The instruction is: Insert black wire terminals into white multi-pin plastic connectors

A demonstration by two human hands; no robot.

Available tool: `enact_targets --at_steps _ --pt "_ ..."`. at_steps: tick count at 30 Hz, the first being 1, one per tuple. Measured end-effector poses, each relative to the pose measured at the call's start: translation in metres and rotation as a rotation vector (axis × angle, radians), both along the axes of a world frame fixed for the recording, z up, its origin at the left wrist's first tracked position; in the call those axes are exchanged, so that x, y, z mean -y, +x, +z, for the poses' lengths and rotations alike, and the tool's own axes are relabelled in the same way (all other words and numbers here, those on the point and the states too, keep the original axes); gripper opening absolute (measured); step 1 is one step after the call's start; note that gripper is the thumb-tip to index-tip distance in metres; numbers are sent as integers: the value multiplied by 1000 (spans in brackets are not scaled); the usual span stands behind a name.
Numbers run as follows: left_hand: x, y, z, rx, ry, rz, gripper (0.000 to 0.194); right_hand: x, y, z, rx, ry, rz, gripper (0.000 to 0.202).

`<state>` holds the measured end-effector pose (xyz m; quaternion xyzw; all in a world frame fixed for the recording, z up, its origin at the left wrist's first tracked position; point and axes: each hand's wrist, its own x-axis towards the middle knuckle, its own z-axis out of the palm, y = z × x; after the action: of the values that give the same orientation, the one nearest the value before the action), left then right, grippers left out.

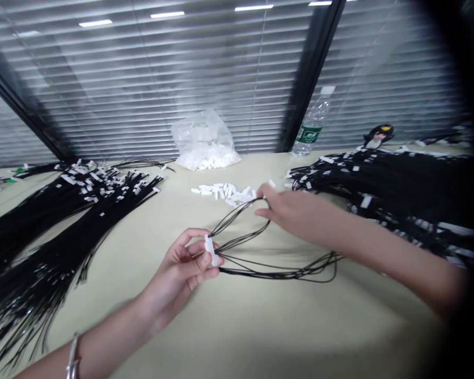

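My left hand pinches a long white plastic connector between thumb and fingers, tilted near upright over the table. Several thin black wires come out of its right side and bow to the right. The upper strands run to my right hand, whose fingers are curled around them; the exact grip is partly hidden behind the hand. The lower strands sag in a loop below my right forearm. Just beyond my right fingertips lies a scatter of small white connectors on the table.
Bundles of black wires with white ends lie at left, and a larger pile at right. A clear bag of white parts, a water bottle and a small figurine stand at the back, before window blinds.
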<state>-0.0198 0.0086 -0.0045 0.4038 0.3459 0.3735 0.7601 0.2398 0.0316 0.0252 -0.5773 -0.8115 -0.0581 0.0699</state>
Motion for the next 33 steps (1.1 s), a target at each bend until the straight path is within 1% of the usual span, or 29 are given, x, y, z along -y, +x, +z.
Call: enact_targets --at_steps 2,3,4,5,6,8,10,11,13,14,16,19,21,23,26,27,29,31,32,33 --pt "-2 0 0 13 -2 20 25 13 8 24 -17 114 -90 40" --pt "-2 -1 -1 21 -3 26 26 20 9 36 -38 219 -106 40" --pt "-2 -1 -2 28 -4 29 26 28 9 46 -48 298 -88 38" --pt "-3 -1 -2 35 -3 31 26 35 6 55 -57 365 -58 31" --pt "-3 -1 -3 44 -2 33 26 42 1 60 -80 385 0 23" --pt "-2 -1 -3 63 6 35 27 53 -12 62 -153 309 160 19" --pt "-1 -1 -2 80 17 31 28 60 -27 55 -185 166 308 17" --pt "-1 0 -1 88 24 26 28 63 -33 49 -177 105 356 14" --pt "0 0 1 98 43 15 26 64 -39 39 -148 11 395 13" --pt "1 1 2 102 52 9 25 64 -40 35 -150 -40 400 14" --pt "2 1 3 109 63 -1 24 63 -39 31 -207 -166 364 14" --pt "3 1 3 115 49 -6 25 62 -34 34 -351 -383 276 18" --pt "2 1 2 115 44 -5 24 62 -33 39 -421 -467 249 18" --pt "2 1 2 117 50 -4 24 62 -34 42 -465 -479 245 16" --pt "1 2 3 109 53 0 23 60 -36 45 -529 -463 178 23" --pt "0 3 3 99 48 1 23 59 -36 46 -573 -489 160 23" --pt "0 3 2 69 38 5 22 56 -34 52 -729 -616 173 20" --pt "0 2 1 39 26 18 23 54 -30 61 -952 -717 266 20" --pt "-1 2 0 25 21 26 23 54 -25 65 -1057 -700 299 21" --pt "-1 2 -1 11 14 34 23 54 -20 70 -1133 -631 299 26"
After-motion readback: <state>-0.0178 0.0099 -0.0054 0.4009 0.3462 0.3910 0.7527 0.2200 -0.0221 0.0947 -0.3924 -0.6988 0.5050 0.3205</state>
